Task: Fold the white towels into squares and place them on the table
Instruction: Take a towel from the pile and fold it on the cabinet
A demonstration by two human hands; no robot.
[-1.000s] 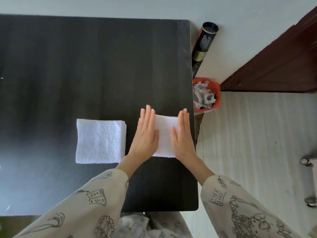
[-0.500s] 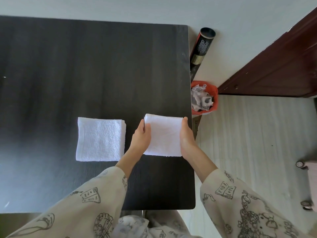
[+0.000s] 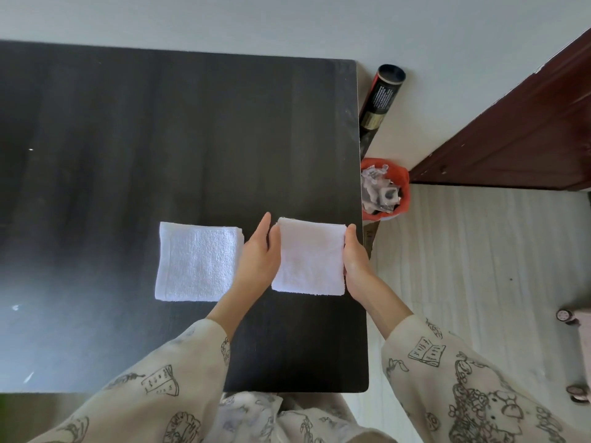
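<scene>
Two white towels lie folded into squares on the black table (image 3: 160, 129). The left towel (image 3: 198, 262) lies alone and untouched. The right towel (image 3: 310, 257) sits near the table's right edge between my hands. My left hand (image 3: 259, 257) stands on edge against that towel's left side, fingers straight and pointing away from me. Against its right side rests my right hand (image 3: 355, 259), also with straight fingers. Neither hand grips the cloth.
An orange bin (image 3: 388, 190) full of scraps stands on the floor just right of the table. A black tube (image 3: 382, 94) leans against the wall behind it. A dark red door (image 3: 518, 129) is at the right.
My hands lay flat on top of the right towel; they have slid outward and now stand on edge against its left and right sides.
</scene>
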